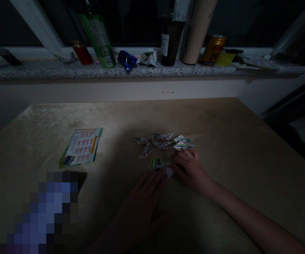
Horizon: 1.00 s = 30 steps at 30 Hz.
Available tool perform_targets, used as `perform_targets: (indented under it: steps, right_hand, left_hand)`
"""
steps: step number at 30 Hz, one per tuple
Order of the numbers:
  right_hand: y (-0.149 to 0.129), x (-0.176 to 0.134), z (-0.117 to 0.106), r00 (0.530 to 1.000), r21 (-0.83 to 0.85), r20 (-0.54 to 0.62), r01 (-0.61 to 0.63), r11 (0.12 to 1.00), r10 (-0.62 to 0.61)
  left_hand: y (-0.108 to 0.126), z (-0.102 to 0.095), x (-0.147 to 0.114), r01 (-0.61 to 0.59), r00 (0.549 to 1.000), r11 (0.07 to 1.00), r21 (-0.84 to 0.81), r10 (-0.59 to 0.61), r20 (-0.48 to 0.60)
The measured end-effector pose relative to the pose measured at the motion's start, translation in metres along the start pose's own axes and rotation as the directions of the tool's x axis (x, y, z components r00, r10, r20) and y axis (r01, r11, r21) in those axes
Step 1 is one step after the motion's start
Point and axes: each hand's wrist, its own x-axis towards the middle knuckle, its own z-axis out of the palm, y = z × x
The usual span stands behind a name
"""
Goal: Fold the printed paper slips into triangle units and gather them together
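A small green printed paper (pixel 155 163) lies on the table with a white folded part (pixel 169 172) at its right end. My left hand (pixel 144 197) lies flat with its fingers stretched out, the fingertips resting on the paper's near edge. My right hand (pixel 189 167) is closed at the paper's right end, its thumb and fingers bent around the folded part; its fingertips are partly hidden. Just beyond the hands several small folded paper pieces (pixel 163 145) with pointed ends lie in a loose cluster. The light is dim, so fine details are hard to see.
A stack of printed calendar cards (pixel 82 148) lies to the left on the table (pixel 208 116). A pixelated blue object (pixel 49 208) fills the lower left. On the stone windowsill (pixel 142 72) stand a green bottle (pixel 101 38), a dark bottle (pixel 169 44) and a gold can (pixel 213 51).
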Motion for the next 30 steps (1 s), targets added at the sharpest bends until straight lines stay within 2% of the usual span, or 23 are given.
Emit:
perform_targets:
  steps: [6,13,21,30]
  right_hand:
    - [0.001,-0.002,0.001,0.999,0.019,0.033,-0.005,1.0,0.005]
    - [-0.002,0.002,0.009,0.997,-0.094,0.066,-0.022,0.995,0.029]
    - [-0.005,0.004,0.012,0.998,-0.207,0.065,-0.01,0.978,0.024]
    - [-0.006,0.003,0.016,0.997,-0.307,0.074,0.019,0.951,0.004]
  left_hand:
    - [-0.001,0.0,-0.001,0.019,1.0,1.0,-0.011,-0.019,0.013]
    - [-0.001,-0.001,-0.001,0.025,0.998,0.999,-0.025,-0.024,0.059]
    - [-0.002,-0.004,-0.001,-0.011,0.998,1.0,-0.014,0.012,0.058]
    - [-0.002,0.0,-0.001,0.017,0.999,1.0,-0.007,-0.017,0.044]
